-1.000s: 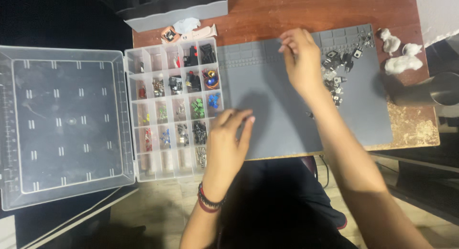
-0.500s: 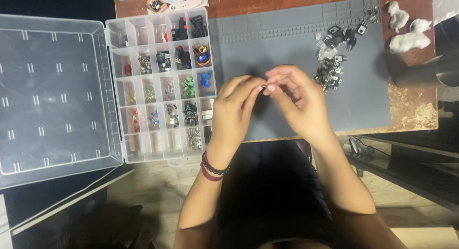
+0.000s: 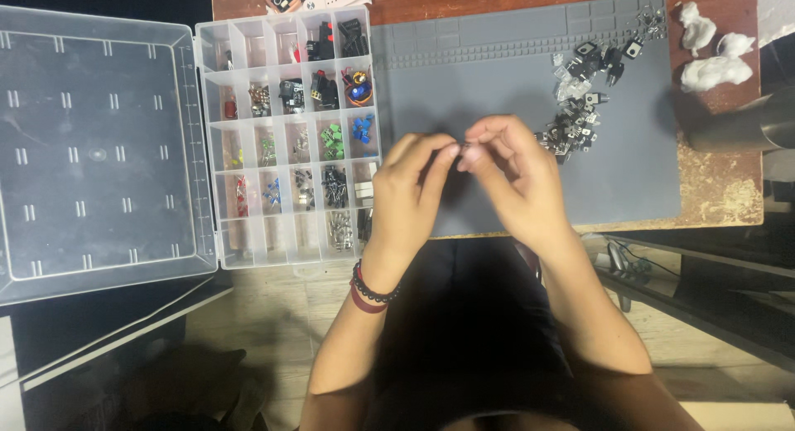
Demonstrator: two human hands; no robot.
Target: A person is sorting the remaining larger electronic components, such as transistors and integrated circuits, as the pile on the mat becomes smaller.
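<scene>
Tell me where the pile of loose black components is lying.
The pile of loose black components lies on the grey mat's upper right, just beyond the right hand, left of the white cotton wads.

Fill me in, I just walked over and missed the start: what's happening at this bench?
A person sits at a wooden desk with both hands raised over a grey work mat. The left hand and right hand meet fingertip to fingertip, pinching something too small to make out. A pile of small dark electronic parts lies on the mat to the right. To the left, a clear compartment organiser sits open, its lid laid flat, with sorted components inside.
</scene>
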